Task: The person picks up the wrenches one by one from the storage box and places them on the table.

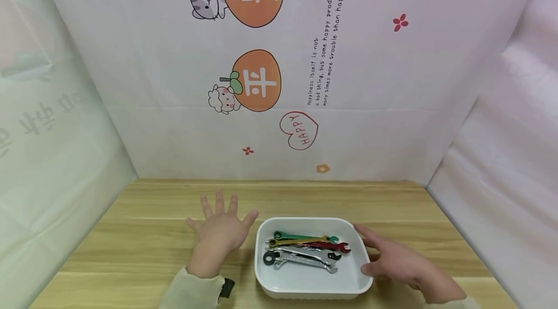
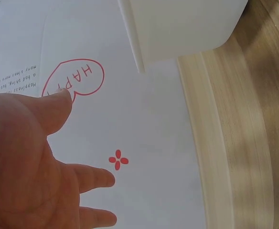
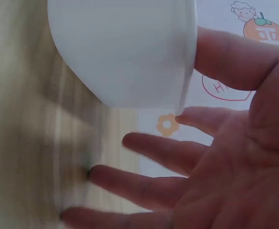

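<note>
A white plastic basin (image 1: 314, 287) stands on the wooden table and holds several combination wrenches in a loose pile. Among them are a green wrench (image 1: 301, 236), a gold wrench (image 1: 301, 240), a red wrench (image 1: 335, 246) and silver wrenches (image 1: 302, 258). To the left of the basin, my left hand (image 1: 223, 231) is spread with straight fingers, apart from it and holding nothing. My right hand (image 1: 398, 260) is at the basin's right side, thumb and index finger touching the rim; its other fingers (image 3: 139, 186) stretch out beside the wall, apart from it.
The wooden tabletop (image 1: 144, 231) ends at a white printed cloth backdrop (image 1: 357, 144). White cloth walls also close in the left side (image 1: 56, 154) and the right side (image 1: 501, 178). A black band (image 1: 227, 288) shows at my left sleeve.
</note>
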A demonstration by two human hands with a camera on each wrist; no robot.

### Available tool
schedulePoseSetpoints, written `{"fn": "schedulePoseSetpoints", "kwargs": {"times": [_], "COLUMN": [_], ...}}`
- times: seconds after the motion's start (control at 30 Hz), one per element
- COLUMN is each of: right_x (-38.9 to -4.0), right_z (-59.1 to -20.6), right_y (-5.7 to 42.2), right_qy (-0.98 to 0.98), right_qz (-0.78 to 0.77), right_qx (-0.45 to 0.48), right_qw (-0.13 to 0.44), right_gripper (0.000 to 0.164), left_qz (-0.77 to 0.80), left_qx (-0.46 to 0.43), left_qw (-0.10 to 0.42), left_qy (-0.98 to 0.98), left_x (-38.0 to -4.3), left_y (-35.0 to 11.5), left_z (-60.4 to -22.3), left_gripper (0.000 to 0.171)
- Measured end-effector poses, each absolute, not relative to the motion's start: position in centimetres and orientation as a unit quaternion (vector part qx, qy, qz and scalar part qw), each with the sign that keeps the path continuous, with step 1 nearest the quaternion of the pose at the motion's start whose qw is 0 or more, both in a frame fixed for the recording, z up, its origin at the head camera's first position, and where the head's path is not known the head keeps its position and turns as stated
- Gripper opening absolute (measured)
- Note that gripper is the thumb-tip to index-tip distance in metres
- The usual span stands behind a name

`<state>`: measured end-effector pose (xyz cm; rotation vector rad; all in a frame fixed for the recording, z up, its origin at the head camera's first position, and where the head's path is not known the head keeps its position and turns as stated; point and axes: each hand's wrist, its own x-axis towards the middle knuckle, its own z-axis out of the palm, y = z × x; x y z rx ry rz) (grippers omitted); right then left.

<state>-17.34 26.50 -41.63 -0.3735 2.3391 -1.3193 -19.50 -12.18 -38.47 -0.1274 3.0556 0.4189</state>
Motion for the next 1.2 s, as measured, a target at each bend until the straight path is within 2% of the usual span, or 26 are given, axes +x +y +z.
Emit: {"fn": "schedulePoseSetpoints", "kwargs": {"times": [0.1,0.3,0.57,0.8,1.2], "right_x": [-17.39,-17.30,-17.39,-17.60,-17.33], "right_z": [-41.29,-41.20,-41.10,-40.87,-41.38], "right_y": [26.63,26.68,26.63,26.81,26.84], "right_qy": [0.860,0.839,0.838,0.862,0.860], "right_qz": [-0.443,-0.468,-0.462,-0.418,-0.431], "right_qx": [-0.137,-0.076,-0.076,-0.101,-0.066], "right_qw": [0.213,0.267,0.281,0.267,0.265], "right_gripper": [0.099,0.099,0.098,0.101,0.096], "left_qz": [0.137,0.136,0.134,0.134,0.129], "left_qx": [-0.042,-0.040,-0.038,-0.038,-0.030], "left_qw": [0.026,0.025,0.027,0.026,0.027], "left_qy": [0.989,0.990,0.990,0.990,0.991], "left_x": [-19.44,-19.54,-19.47,-19.53,-19.40], "left_y": [-12.22,-12.29,-12.16,-12.19,-12.65], "left_z": [-38.46,-38.53,-38.55,-38.70,-38.93], "left_gripper": [0.091,0.091,0.093,0.092,0.092]}}
